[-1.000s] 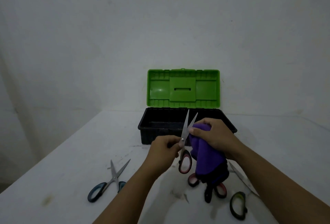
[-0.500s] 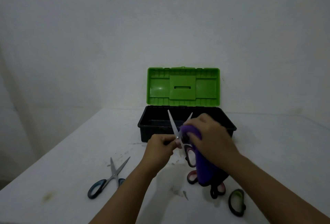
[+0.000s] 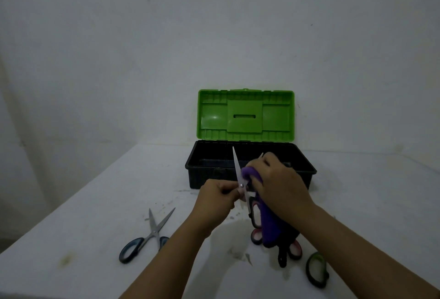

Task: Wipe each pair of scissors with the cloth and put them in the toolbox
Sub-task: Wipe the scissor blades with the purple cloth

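A white counter (image 3: 95, 203), scuffed and stained with dark marks and a yellowish spot off to the left of the hands, runs back to a plain white wall (image 3: 214, 36) with a corner fold at the far left. Above it the left hand (image 3: 215, 197) pinches the held scissors (image 3: 239, 175) at the pivot, blades spread and pointing up and away. The right hand (image 3: 281, 185) grips the purple cloth (image 3: 266, 217), bunched round one blade, the rest of the cloth hanging down below the wrist. Just beyond both hands stands the toolbox (image 3: 207, 175), a black tray with its green lid (image 3: 246, 115) upright against the wall. Left of the left forearm lie blue-handled scissors (image 3: 147, 236), partly open, flat on the counter. Under the right hand, pink-handled scissors (image 3: 294, 250) lie partly hidden by the cloth, and a green-and-black handle (image 3: 316, 269) shows just beside the right forearm.
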